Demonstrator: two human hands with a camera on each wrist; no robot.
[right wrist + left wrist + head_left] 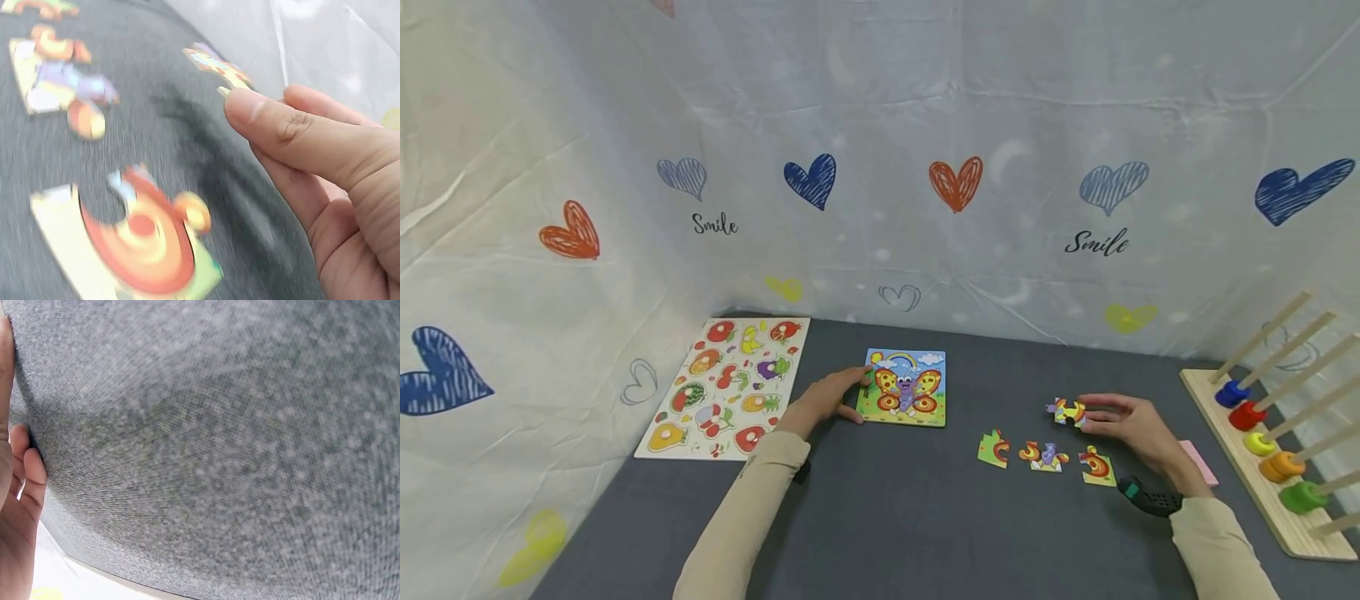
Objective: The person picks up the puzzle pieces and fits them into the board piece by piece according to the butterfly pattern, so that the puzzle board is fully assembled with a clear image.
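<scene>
My right hand [1131, 425] pinches a jigsaw puzzle piece [1066, 411] between thumb and fingertips, held up over the table with its shadow below in the right wrist view. Nearer me lie three more loose pieces: a green-edged one [994, 448], a middle one with a purple body [1043, 456] and a right one with an orange wing swirl [144, 244]. At the left edge of a square butterfly picture board [901, 387], my left hand [829, 398] rests with fingers and thumb spread apart. The left wrist view catches only part of that hand [22, 506] beside dark cloth.
A white fruit board [722, 389] lies at the far left. On the right stands a wooden peg rack [1270, 467] with coloured rings on slanting pegs. Something pink and flat [1199, 463] sits behind my right wrist. A heart-printed curtain [880, 167] borders the dark table [910, 525].
</scene>
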